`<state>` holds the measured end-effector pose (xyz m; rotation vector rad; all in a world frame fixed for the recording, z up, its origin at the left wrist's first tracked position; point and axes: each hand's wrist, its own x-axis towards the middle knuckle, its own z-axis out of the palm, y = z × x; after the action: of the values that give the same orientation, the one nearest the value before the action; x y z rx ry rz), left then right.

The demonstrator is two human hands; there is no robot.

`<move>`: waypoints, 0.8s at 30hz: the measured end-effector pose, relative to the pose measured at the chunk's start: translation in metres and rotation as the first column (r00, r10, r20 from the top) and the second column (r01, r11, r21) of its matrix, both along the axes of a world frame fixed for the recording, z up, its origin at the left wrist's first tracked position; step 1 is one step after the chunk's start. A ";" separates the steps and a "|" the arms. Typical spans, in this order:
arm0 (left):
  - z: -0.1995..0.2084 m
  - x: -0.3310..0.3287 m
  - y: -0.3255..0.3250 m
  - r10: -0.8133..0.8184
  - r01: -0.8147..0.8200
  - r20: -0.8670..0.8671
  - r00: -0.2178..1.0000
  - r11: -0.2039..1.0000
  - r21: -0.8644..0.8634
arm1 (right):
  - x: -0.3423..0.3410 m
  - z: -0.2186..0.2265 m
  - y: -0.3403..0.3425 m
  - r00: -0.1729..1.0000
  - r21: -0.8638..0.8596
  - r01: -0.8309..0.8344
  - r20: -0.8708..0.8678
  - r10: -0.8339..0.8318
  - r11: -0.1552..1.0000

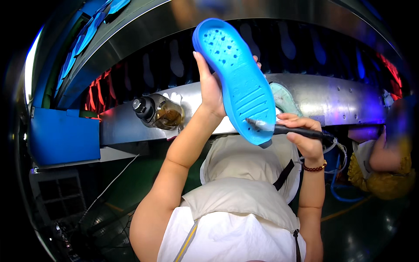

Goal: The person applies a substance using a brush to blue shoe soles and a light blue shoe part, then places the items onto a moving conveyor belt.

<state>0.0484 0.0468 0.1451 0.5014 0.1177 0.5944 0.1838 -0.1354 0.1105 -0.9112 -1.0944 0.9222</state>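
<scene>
A bright blue shoe sole [251,87] is held up over the metal ledge, its hollow inner face with holes and ridges turned toward me. My left hand [210,91] grips it from the left and behind, the thumb on its left edge and fingertips showing at the right edge. In my right hand [310,146] is a brush [261,125] with a black handle and pale bristles. The bristles lie over the sole's lower end, seemingly touching it. A white tube or cord runs near the handle's rear end.
On the metal ledge [331,96] stand a brownish see-through bottle [168,114] with a black cap and a pale green piece [284,99]. Rows of soles hang or lie in the dark behind. A blue box [65,137] is at left. Another person's arm [384,153] shows at right.
</scene>
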 end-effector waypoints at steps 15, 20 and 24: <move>-0.011 0.001 -0.039 0.003 0.004 0.048 0.999 0.991 -0.134 | -0.035 0.020 0.003 0.928 0.095 0.238 0.271 -0.255 0.967; -0.010 0.004 -0.035 -0.089 0.097 0.073 0.993 0.988 -0.118 | -0.016 0.030 0.002 0.973 0.083 0.162 0.151 -0.173 0.983; -0.009 0.001 -0.031 -0.084 0.092 0.063 0.994 0.986 -0.138 | -0.007 0.031 0.003 0.930 0.105 0.016 0.363 -0.053 0.994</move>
<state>0.0496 0.0154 0.1359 0.3507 0.0825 0.5089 0.1768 -0.1323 0.1414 -1.0407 -1.4251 0.6745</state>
